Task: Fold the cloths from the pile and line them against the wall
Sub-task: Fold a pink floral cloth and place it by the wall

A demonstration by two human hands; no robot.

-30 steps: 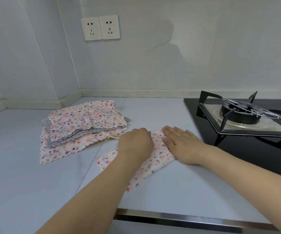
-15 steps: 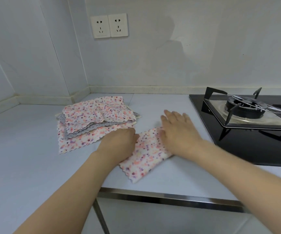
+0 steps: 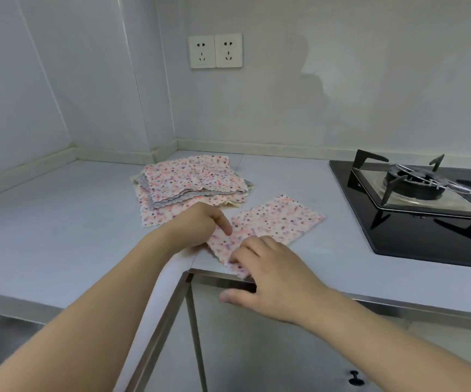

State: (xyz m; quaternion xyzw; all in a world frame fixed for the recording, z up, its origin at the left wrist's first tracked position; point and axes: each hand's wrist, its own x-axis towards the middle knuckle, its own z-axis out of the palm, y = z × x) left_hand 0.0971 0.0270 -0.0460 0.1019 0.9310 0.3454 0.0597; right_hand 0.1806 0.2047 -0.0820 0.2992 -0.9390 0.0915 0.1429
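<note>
Floral-print folded cloth (image 3: 271, 224) now longer strip, near end at counter edge — left hand (image 3: 200, 224), right hand (image 3: 268, 267) both shifted nearer, pinching near end.

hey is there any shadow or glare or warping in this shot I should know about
Head view: a soft grey shadow of the person falls on the back wall right of the sockets; wide-angle warping bends the wall seams and the counter edge; light is even and dim, with mild sheen on the black stove glass; the right hand looks slightly blurred.
</note>
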